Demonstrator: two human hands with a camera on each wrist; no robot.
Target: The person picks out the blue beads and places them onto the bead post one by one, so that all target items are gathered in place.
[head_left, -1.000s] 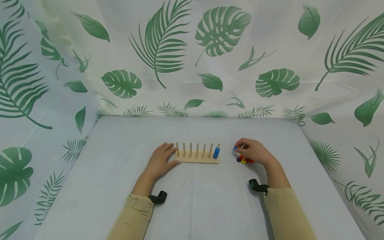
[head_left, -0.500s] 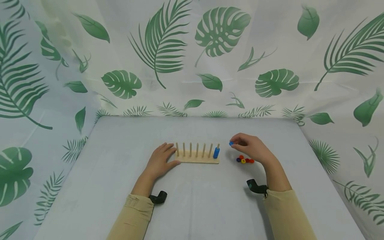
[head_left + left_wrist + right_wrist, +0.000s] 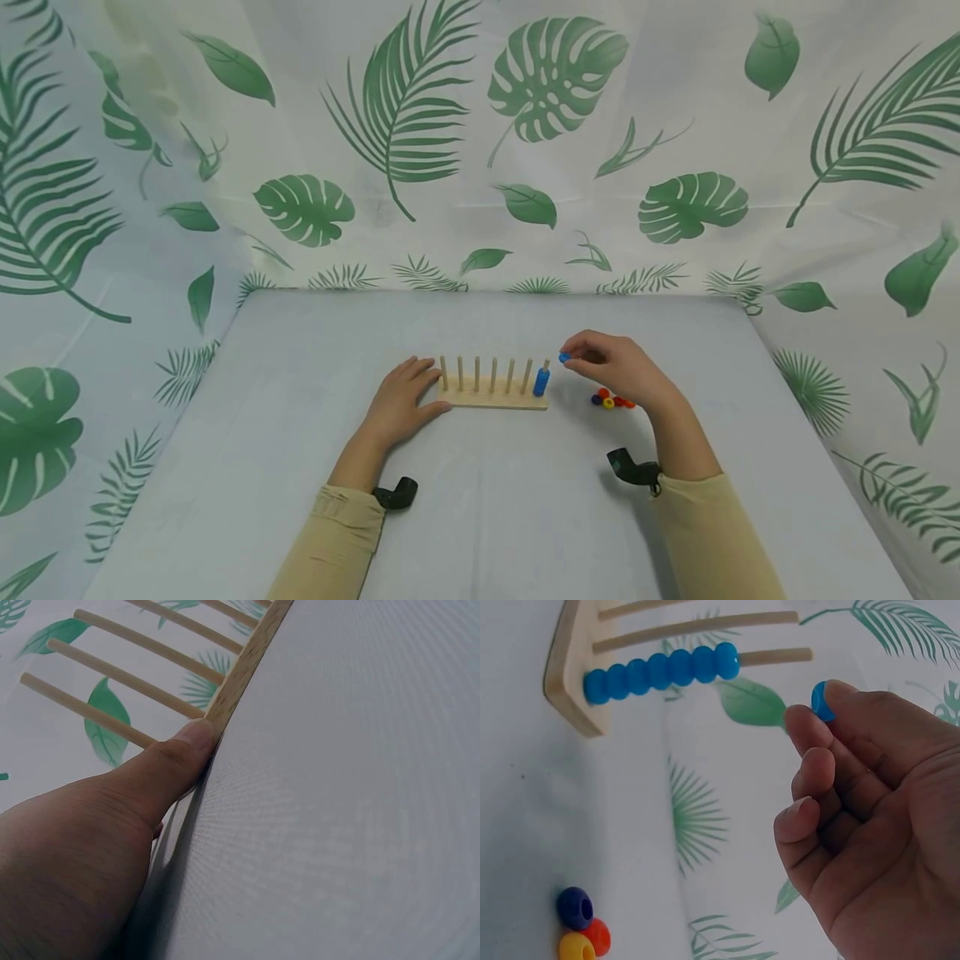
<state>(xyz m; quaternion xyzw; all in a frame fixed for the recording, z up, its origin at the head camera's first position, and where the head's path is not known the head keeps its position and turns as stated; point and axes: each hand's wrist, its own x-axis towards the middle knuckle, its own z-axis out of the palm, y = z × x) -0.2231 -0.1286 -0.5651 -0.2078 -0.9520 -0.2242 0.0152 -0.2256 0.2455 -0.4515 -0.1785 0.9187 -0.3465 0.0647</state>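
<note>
A wooden peg rack [image 3: 495, 400] with several upright pegs stands on the table. My left hand [image 3: 399, 404] holds its left end, the thumb [image 3: 196, 735] pressed on the base's front edge in the left wrist view. Blue beads [image 3: 660, 673] are stacked on the rightmost peg, whose bare tip sticks out above them. My right hand [image 3: 618, 367] pinches one more blue bead [image 3: 821, 701] between thumb and index finger, just right of that peg's tip and apart from it. The other right fingers are loosely curled.
Right of the rack lie loose beads on the table: a dark blue bead [image 3: 570, 909], a yellow bead [image 3: 608, 403] and several red ones [image 3: 603, 392]. A leaf-printed cloth [image 3: 420, 167] hangs behind and at both sides of the white-covered table [image 3: 480, 508].
My right hand has lifted the blue bead from the loose beads and carried it left, close to the rightmost peg. The left hand and the rack have stayed in place.
</note>
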